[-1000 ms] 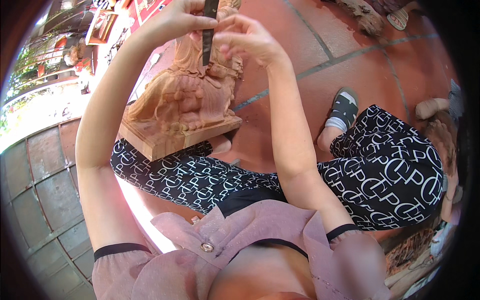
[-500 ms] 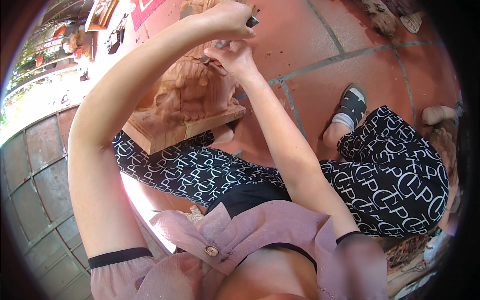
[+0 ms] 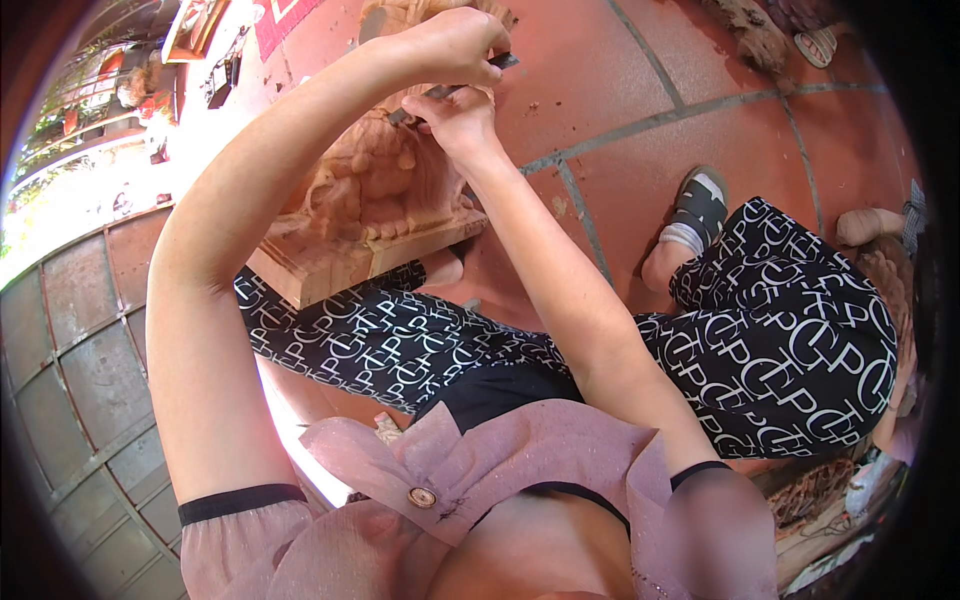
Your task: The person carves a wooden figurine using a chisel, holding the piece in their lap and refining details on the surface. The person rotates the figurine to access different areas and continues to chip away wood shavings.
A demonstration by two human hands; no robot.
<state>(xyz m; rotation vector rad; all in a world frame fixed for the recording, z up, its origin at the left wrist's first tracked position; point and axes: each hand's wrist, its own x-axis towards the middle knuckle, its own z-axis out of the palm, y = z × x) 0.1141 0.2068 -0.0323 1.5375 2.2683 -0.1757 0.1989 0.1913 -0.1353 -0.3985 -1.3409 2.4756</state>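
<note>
A carved reddish-brown wooden figure (image 3: 365, 185) stands on a square wooden base (image 3: 345, 265) against my left leg. My left hand (image 3: 465, 45) reaches over its upper part, fingers curled round a small dark piece (image 3: 506, 61) that pokes out by the fingertips. Just below it, my right hand (image 3: 462, 118) pinches a dark grey strip (image 3: 400, 116), which looks like folded sandpaper, against the carving. Both hands and my left forearm hide much of the figure's top.
Reddish floor tiles (image 3: 610, 130) with grey joints and small shavings surround the figure. My sandalled foot (image 3: 697, 212) rests at the right. Rough wood pieces (image 3: 755, 40) lie at the upper right. A metal grid panel (image 3: 90, 370) stands at the left, beside a brightly lit opening.
My right hand has shifted slightly left along the carving with its strip. My left hand has turned a little, and the dark piece in it now points more to the right.
</note>
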